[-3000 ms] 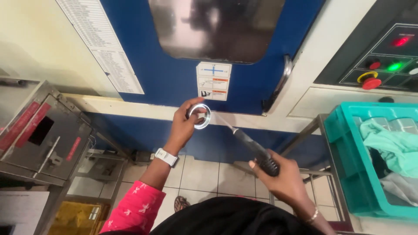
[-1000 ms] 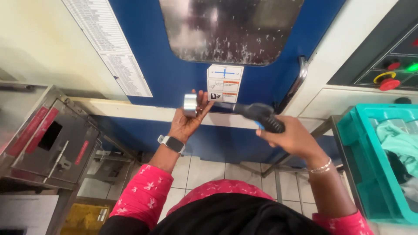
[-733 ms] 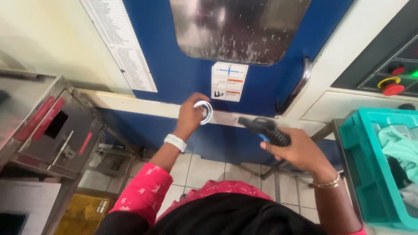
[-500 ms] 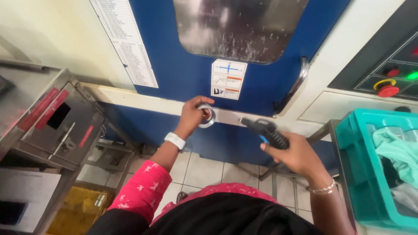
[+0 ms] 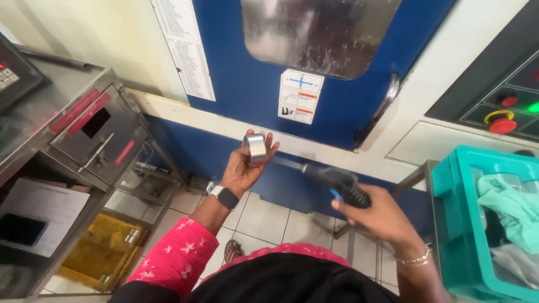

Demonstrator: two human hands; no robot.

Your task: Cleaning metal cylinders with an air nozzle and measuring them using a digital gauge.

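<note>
My left hand (image 5: 242,168) is raised palm-up and holds a silver roll of tape (image 5: 256,148) between thumb and fingers, in front of the blue machine door (image 5: 252,73). My right hand (image 5: 377,216) grips the dark handle of a tool (image 5: 337,180) with a blue trigger. A strip of tape runs from the roll toward the tool's tip. The roll stands a little off the white ledge (image 5: 191,115) below the door.
A steel cabinet (image 5: 84,132) with red labels stands at the left, a yellow bin (image 5: 98,252) under it. A teal crate (image 5: 477,224) of cloth is at the right. A control panel with a red knob (image 5: 501,121) is above it. Tiled floor lies below.
My left hand has pulled the tape roll back from the ledge and turned palm-up. The right hand with the tool has dropped slightly lower and stayed to the right.
</note>
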